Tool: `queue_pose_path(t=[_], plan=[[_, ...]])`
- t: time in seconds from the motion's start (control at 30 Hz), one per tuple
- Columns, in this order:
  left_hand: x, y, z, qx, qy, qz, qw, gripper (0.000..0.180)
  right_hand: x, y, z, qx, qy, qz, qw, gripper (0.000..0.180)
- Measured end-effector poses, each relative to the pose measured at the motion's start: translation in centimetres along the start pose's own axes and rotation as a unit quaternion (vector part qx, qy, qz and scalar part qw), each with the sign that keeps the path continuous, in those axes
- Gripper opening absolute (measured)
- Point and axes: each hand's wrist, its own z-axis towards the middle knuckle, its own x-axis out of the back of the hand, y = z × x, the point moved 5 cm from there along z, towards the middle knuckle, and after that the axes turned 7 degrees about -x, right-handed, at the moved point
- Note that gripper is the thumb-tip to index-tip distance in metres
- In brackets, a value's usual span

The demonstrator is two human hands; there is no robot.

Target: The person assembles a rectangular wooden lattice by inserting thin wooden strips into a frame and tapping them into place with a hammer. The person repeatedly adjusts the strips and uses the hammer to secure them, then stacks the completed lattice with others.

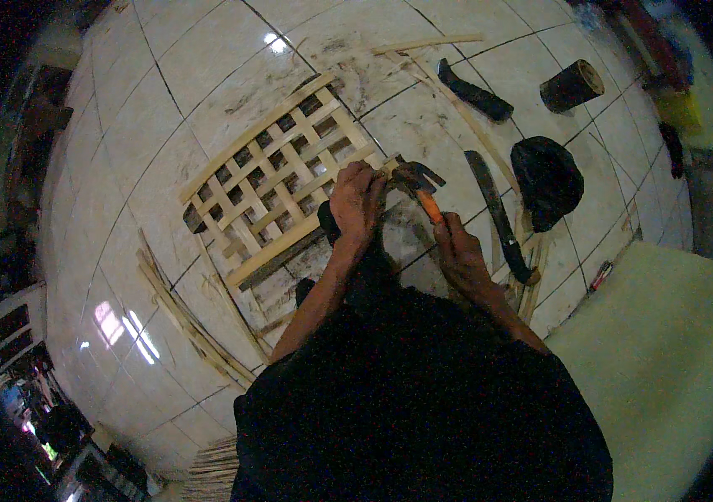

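Observation:
A woven lattice frame of pale wooden or bamboo strips (pixel 277 177) sits on the tiled floor in front of me, slightly raised at its near edge. My left hand (pixel 358 199) is closed around the near rail at the frame's right corner. Its fingertips are partly hidden, so any small thing between them does not show. In my right hand (pixel 462 255) is a hammer with an orange handle (pixel 429 207). The dark hammer head (pixel 415 176) is at the corner, close beside my left fingers; whether it touches the wood is unclear.
Right of the hammer lie a long dark blade (pixel 494 205) and a black bundle (pixel 547 181). Beyond them are a dark curved piece (pixel 475 94) and a short log (pixel 572 86). Loose strips (pixel 193 322) lie on the left. A pale green surface (pixel 657 360) spans the lower right.

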Motion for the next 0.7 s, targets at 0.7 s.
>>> queue_pose_path(t=[0.7], plan=[[0.2,-0.1,-0.2,-0.001,-0.003,0.009,1.0,0.02,-2.0,0.6,2.7,-0.104,-0.057,-0.093,0.988,0.03]])
